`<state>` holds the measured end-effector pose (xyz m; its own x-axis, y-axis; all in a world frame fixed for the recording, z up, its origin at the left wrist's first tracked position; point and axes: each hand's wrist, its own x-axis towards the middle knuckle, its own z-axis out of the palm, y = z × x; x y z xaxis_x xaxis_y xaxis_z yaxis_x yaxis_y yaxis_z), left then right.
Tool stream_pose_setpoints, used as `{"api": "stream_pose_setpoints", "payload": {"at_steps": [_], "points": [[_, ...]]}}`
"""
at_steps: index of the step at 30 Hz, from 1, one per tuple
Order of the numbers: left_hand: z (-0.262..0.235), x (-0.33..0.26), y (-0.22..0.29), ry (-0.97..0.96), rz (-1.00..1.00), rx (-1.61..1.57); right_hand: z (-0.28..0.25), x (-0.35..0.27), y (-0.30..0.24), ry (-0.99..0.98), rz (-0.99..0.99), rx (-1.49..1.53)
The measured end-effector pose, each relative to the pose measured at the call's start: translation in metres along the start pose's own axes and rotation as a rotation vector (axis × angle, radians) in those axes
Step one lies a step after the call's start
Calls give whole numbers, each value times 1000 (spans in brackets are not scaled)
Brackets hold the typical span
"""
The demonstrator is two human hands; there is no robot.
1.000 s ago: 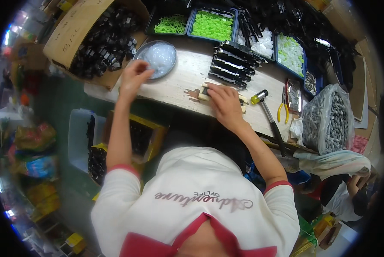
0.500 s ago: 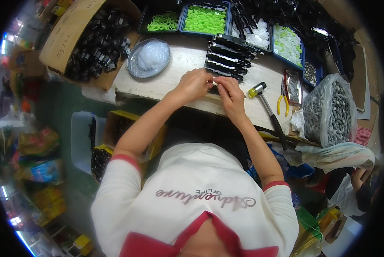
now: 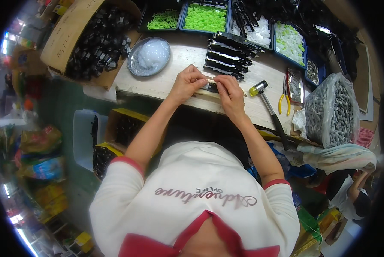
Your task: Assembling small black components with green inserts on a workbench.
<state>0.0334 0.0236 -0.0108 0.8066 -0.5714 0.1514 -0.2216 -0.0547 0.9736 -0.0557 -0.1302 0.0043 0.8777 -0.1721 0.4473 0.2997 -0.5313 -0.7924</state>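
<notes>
At the near edge of the pale workbench (image 3: 136,88), both hands meet over a small black part (image 3: 212,87) with a shiny strip. My left hand (image 3: 186,86) has its thumb and fingers pinched together at the part's left end. Over its right end curl the fingers of my right hand (image 3: 230,94), closed as well. Much of the part is hidden by the fingers. Just beyond them lies a row of several long black assemblies (image 3: 228,55) with metal strips. To the right rests a hammer (image 3: 264,97) with a yellow-and-clear head and dark grip.
Yellow-handled pliers (image 3: 284,98) lie near a bag of grey metal parts (image 3: 333,111). A round dish of whitish grease (image 3: 134,64) and a carton of black parts (image 3: 55,51) are left. Trays of green pieces (image 3: 184,25) and a tray of pale pieces (image 3: 303,55) line the back.
My left hand has shifted slightly left, its fingers now spread less over the part, and more of the black part shows between the hands. My right hand has barely moved.
</notes>
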Motion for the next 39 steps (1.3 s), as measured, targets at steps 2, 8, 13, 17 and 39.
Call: {"api": "stream_pose_setpoints", "payload": {"at_steps": [2,8,13,17,39], "points": [[0,-1,0,3,14,0,1,0,0,12,10,-29],[2,-2,-3,36,56,48,5,4,-1,41,26,-57],[6,-1,3,59,163,272,-29,8,8,105,41,-76],[-5,25,25,35,284,562,-115,13,30,225,121,-501],[-39,217,17,64,53,967,-205,17,91,-99,582,-1135]]}}
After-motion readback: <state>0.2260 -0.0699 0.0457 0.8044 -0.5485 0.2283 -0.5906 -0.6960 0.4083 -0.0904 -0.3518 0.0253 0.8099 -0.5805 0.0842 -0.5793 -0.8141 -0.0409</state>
